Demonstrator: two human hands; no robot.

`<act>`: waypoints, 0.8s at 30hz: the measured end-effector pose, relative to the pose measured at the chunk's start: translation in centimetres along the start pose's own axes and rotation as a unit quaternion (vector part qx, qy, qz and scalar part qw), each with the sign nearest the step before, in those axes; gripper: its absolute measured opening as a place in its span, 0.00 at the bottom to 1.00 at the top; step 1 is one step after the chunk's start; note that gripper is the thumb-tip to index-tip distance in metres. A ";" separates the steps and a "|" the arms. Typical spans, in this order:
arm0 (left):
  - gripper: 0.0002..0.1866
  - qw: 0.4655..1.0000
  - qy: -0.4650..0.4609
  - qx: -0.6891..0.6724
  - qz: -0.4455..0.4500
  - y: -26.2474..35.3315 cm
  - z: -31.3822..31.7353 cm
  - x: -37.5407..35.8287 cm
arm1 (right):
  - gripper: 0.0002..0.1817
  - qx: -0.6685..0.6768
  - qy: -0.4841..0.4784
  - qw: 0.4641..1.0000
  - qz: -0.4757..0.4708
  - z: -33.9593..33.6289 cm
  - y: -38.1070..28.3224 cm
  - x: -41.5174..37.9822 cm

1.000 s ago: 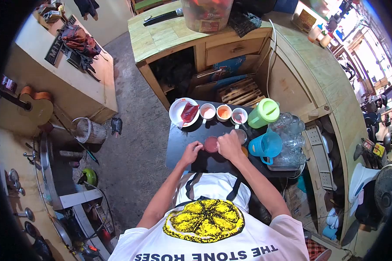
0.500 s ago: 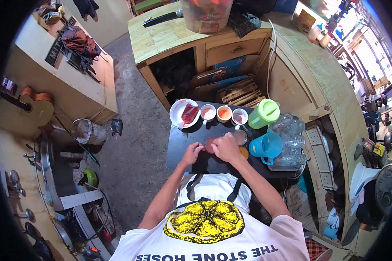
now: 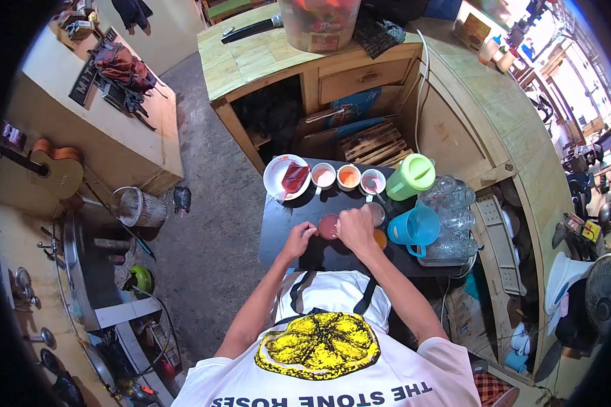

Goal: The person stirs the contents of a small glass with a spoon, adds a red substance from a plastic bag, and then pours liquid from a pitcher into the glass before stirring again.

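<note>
On the dark table [image 3: 271, 227] stands a glass of reddish-pink drink [image 3: 328, 226]. My left hand [image 3: 300, 239] is at its left, fingers drawn together; what they hold, if anything, is too small to make out. Just right of the glass is my right hand [image 3: 356, 229], fingers bent, their tips hidden. Beyond it stand a greyish glass [image 3: 376, 214] and, nearer me, a glass of orange drink [image 3: 380, 239]. A white bowl [image 3: 275, 178] with a red packet [image 3: 295, 178] and three white cups [image 3: 324, 176] line the far edge.
A blue pitcher [image 3: 414, 227], a green lidded pitcher [image 3: 412, 176] and a tray of upturned glasses [image 3: 451, 254] occupy the table's right side. Behind stands a wooden counter [image 3: 251, 71] with open shelves and a plastic tub [image 3: 318, 27] on top.
My right hand has shifted slightly right, off the glass of reddish-pink drink, so more of that glass shows. My left hand has barely moved.
</note>
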State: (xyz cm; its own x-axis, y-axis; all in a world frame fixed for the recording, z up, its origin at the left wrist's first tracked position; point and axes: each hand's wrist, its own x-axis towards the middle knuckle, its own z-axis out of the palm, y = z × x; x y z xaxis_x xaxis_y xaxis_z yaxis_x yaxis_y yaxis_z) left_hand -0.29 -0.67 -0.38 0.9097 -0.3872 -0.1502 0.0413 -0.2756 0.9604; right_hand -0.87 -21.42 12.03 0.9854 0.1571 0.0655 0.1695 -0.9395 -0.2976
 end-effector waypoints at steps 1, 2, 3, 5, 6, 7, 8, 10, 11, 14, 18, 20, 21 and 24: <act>0.11 1.000 0.001 0.000 -0.001 0.1 -0.1 0.0 | 0.12 -0.002 -0.022 1.000 -0.005 0.2 -0.1 -0.2; 0.11 1.000 0.001 -0.001 -0.002 0.2 -0.1 0.0 | 0.12 -0.005 -0.044 0.999 -0.008 0.3 -0.2 -0.5; 0.11 1.000 -0.001 -0.002 -0.004 0.1 0.1 0.0 | 0.12 0.022 -0.033 0.999 -0.008 0.6 -0.2 -0.8; 0.11 1.000 -0.002 -0.003 -0.007 0.0 0.1 0.1 | 0.12 0.075 -0.011 0.997 -0.013 1.1 -0.2 -0.8; 0.11 1.000 -0.001 -0.004 -0.007 0.2 0.0 0.1 | 0.12 0.073 0.034 0.997 -0.016 0.8 -0.3 -0.5; 0.12 1.000 0.000 -0.004 -0.008 0.4 0.0 -0.1 | 0.12 0.072 0.078 0.994 -0.018 0.5 -0.3 -0.4; 0.12 1.000 0.001 -0.005 -0.008 0.7 0.0 -0.1 | 0.12 0.069 0.122 0.990 -0.020 0.3 -0.3 -0.3; 0.12 1.000 0.005 -0.006 -0.007 0.4 0.0 -0.1 | 0.11 0.054 0.108 0.993 -0.001 0.2 0.0 -0.7; 0.12 1.000 0.006 -0.008 -0.006 0.2 0.1 0.0 | 0.11 0.046 0.100 0.994 0.010 0.1 0.2 -1.2; 0.12 1.000 0.006 -0.010 -0.014 0.6 0.1 -0.1 | 0.10 0.057 -0.017 0.998 0.027 1.0 0.6 -2.6; 0.11 1.000 -0.007 -0.014 -0.014 0.2 -0.1 -0.1 | 0.11 0.124 0.076 0.989 0.005 1.1 0.5 -2.3; 0.11 1.000 -0.013 -0.012 -0.019 0.0 -0.1 0.0 | 0.11 0.100 0.152 0.983 0.002 0.0 0.4 -1.7; 0.11 1.000 -0.015 -0.017 -0.015 -0.3 0.0 0.1 | 0.11 0.085 0.119 0.989 0.015 0.1 0.5 -1.8; 0.11 1.000 -0.015 -0.025 -0.011 -0.7 0.0 0.2 | 0.11 0.076 0.036 0.996 0.027 0.6 0.5 -2.1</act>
State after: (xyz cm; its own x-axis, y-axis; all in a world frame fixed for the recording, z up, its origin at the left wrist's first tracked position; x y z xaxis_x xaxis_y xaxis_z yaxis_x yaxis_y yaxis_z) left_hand -0.13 -0.61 -1.10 0.8957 -0.4076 -0.1778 0.0824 -0.2407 0.9671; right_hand -2.80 -22.03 11.23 0.9905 0.0808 0.1114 0.1223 -0.8879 -0.4435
